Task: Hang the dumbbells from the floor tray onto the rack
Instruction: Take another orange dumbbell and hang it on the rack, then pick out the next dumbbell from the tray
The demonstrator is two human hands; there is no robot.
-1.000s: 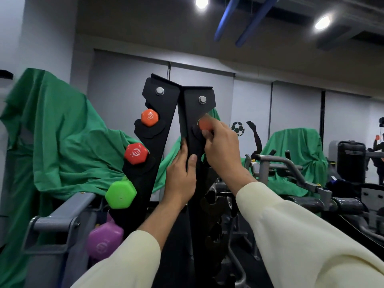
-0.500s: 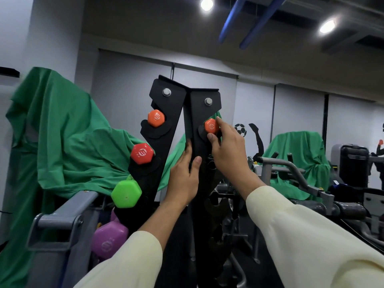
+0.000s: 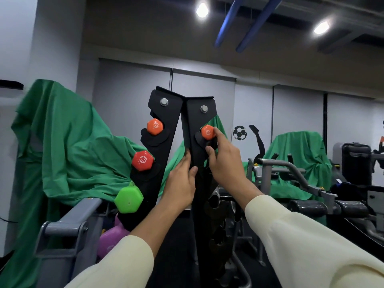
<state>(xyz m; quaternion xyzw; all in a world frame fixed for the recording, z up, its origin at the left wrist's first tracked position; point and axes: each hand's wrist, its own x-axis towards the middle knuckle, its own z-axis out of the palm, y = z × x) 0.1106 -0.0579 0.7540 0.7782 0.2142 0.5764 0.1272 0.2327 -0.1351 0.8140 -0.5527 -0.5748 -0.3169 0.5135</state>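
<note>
The black A-frame rack [image 3: 162, 142] stands right in front of me. Its left plate carries an orange dumbbell [image 3: 154, 126], a red dumbbell [image 3: 143, 160], a green dumbbell [image 3: 128, 199] and a purple dumbbell [image 3: 111, 240]. A second orange dumbbell [image 3: 207, 132] sits in the top notch of the right plate. My right hand [image 3: 225, 161] is just below and beside it, fingertips touching its head, thumb on the plate. My left hand [image 3: 180, 183] clasps the rack's front edge. The floor tray is out of view.
Green cloth [image 3: 68, 146] drapes equipment to the left and behind. A grey machine frame [image 3: 68, 227] stands at lower left, and grey gym machines [image 3: 291, 173] crowd the right. Lower notches on the right plate [image 3: 216, 235] are dark.
My right hand slid down off the right orange dumbbell, uncovering it in the top notch. The left hand stays on the rack's edge. My view has tilted a little.
</note>
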